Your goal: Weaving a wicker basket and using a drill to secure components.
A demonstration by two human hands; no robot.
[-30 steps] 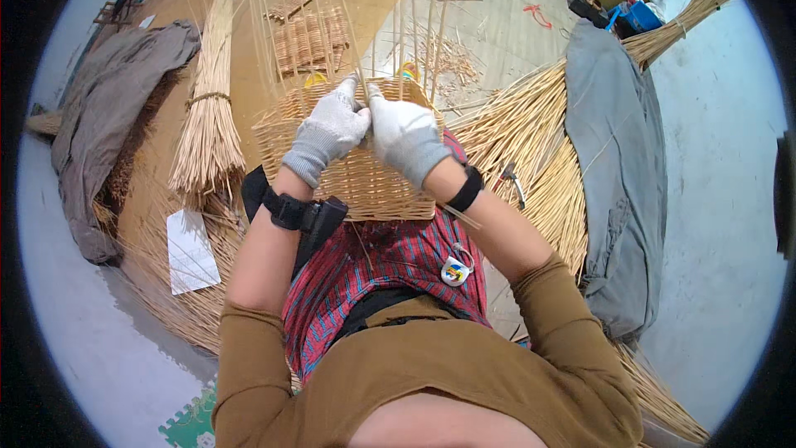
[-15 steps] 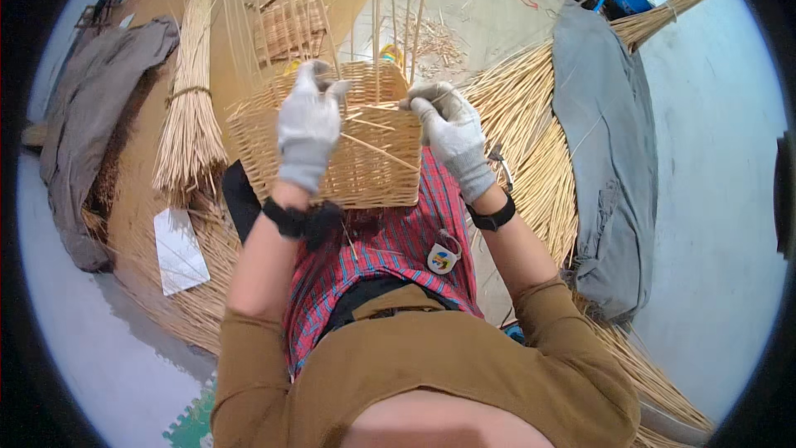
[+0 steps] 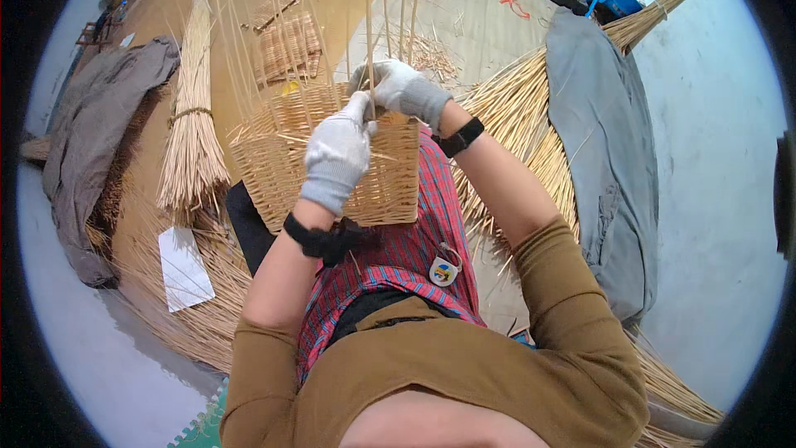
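Woven basket (image 3: 385, 191) sits at the lap, over the checked cloth (image 3: 406, 261). Left hand (image 3: 338, 153) and right hand (image 3: 404, 90), both gloved, meet at its upper edge around an upright rod (image 3: 370, 33); fingers curled inward, exact pinch hidden. Judgement: best to brace the rod low, keep the strand snug, bend gently against cracking. Neighbouring rods (image 3: 385, 8) crowd the reach; short ends (image 3: 290, 138) jut out and may snag. Tied bundle (image 3: 195, 149) at left; loose reeds (image 3: 514, 108) and grey cloth (image 3: 613, 174) at right, apart from the hands.
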